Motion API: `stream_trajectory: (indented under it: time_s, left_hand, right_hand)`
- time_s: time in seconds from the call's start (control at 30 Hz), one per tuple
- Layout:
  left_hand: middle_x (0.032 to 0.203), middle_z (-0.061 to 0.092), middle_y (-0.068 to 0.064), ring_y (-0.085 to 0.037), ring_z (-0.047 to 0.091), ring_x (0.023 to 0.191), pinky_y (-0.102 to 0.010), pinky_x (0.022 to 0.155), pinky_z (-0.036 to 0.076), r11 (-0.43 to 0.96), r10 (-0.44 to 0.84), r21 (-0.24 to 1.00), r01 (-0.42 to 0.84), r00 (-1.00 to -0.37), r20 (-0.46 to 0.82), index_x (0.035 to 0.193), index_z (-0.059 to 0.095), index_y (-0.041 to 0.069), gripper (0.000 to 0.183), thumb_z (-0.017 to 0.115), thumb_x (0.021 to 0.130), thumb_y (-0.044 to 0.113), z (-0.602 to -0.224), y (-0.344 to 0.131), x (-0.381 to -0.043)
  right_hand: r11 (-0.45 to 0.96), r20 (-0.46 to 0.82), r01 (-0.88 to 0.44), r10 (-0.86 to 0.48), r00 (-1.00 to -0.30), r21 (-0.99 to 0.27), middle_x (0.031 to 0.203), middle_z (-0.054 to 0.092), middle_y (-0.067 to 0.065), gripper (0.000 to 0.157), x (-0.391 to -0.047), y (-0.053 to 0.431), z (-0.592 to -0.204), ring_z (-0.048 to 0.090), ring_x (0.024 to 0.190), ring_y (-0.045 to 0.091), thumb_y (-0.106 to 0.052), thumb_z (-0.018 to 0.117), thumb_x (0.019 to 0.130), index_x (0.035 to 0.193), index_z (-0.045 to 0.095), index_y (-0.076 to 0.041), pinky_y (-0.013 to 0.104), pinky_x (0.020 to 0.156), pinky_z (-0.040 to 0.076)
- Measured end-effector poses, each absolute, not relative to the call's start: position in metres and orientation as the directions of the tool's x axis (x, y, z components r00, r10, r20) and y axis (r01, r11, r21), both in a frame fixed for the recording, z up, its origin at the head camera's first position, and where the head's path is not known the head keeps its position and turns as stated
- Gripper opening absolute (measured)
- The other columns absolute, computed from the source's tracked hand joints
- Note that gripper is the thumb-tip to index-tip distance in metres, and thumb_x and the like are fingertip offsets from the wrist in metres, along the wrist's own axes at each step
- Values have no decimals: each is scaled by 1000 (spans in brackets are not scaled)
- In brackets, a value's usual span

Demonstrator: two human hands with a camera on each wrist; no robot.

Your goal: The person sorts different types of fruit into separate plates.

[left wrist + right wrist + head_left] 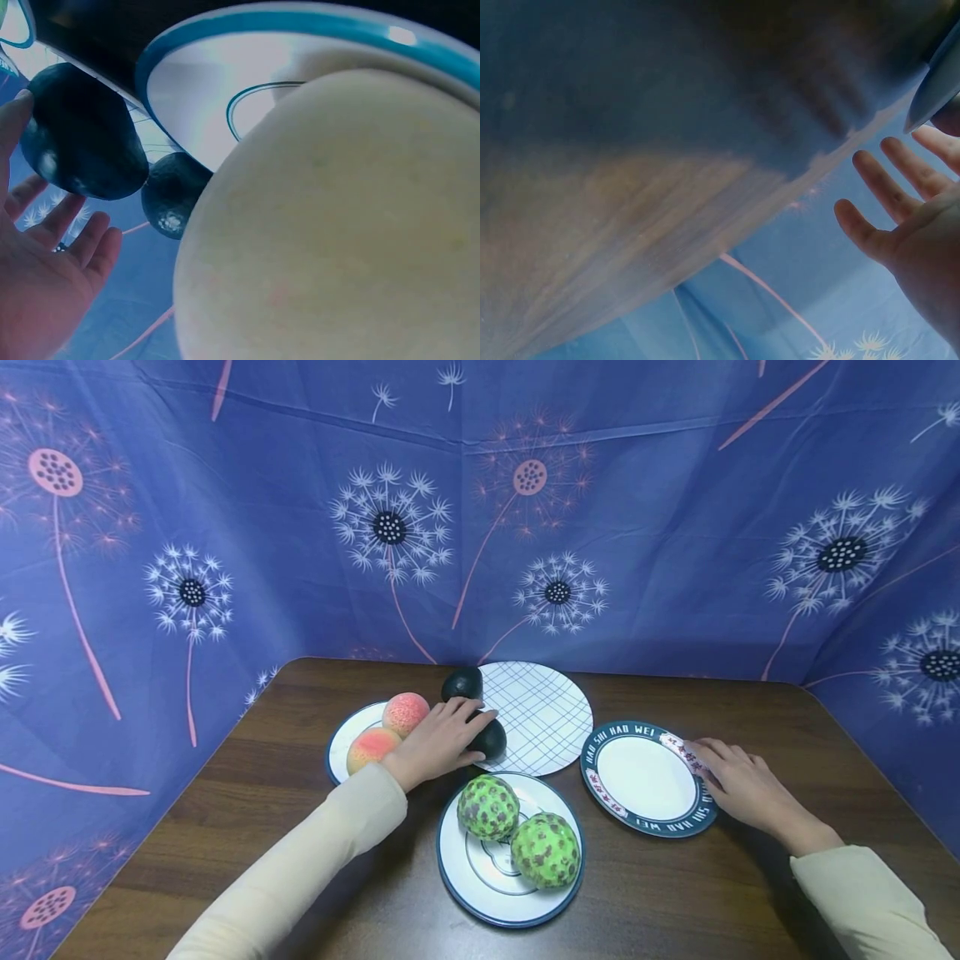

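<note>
The left hand (438,743) lies, fingers loosely spread, over the near avocado (489,739) on the checked plate (543,714), probably not yet gripping; firm and smooth-skinned, it is best cupped round its belly.

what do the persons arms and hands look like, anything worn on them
Both arms wear long, plain cream sleeves ending at the wrists: the left sleeve and the right sleeve. The left hand and right hand are bare, with no gloves, rings or watch visible.

At lower right of centre in the head view, we read "HAO SHI HAO WEI" around the dark-rimmed plate (600,752); its red characters are too small for us.
</note>
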State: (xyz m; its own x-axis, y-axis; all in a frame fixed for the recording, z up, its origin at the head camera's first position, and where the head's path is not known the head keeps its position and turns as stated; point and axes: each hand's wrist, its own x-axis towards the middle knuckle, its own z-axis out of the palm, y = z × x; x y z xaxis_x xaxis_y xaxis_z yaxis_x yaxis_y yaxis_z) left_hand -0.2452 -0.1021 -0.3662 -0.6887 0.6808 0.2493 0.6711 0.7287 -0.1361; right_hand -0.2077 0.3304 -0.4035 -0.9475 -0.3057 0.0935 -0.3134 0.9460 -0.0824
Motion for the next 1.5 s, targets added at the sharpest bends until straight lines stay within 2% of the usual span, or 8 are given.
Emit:
stream_trajectory:
  time_s: [0.63, 0.87, 1.2, 1.5]
  left_hand:
    - [134, 48, -8, -27, 44, 122, -45, 99, 41, 729, 684, -143, 669, -706, 185, 137, 38, 16, 75, 73, 74, 38, -372, -97, -254]
    - [133, 50, -4, -26, 45, 119, -44, 99, 41, 733, 680, -157, 661, -708, 191, 137, 39, 16, 77, 74, 73, 39, -374, -96, -256]
    - [128, 53, -5, -26, 48, 112, -42, 94, 44, 732, 682, -200, 652, -702, 205, 136, 40, 15, 76, 72, 73, 44, -375, -94, -258]
    - [128, 52, -6, -26, 48, 112, -43, 95, 45, 734, 679, -176, 656, -711, 180, 136, 40, 17, 74, 71, 74, 45, -372, -92, -260]
  right_hand:
    - [949, 53, -302, -299, -953, -87, 130, 41, 28, 53, -208, 330, -408, 39, 116, 48, -14, 55, 87, 135, 37, 2, 68, 90, 29]
    - [952, 37, -294, -292, -956, -81, 131, 41, 28, 54, -207, 328, -407, 39, 117, 48, -14, 55, 87, 135, 37, 2, 69, 90, 29]
    - [950, 48, -300, -297, -954, -85, 130, 41, 29, 52, -208, 327, -407, 39, 116, 49, -13, 54, 87, 134, 38, 3, 69, 90, 29]
    - [948, 36, -307, -305, -952, -88, 131, 40, 29, 55, -209, 329, -404, 38, 117, 49, -12, 56, 86, 135, 36, 4, 69, 90, 29]
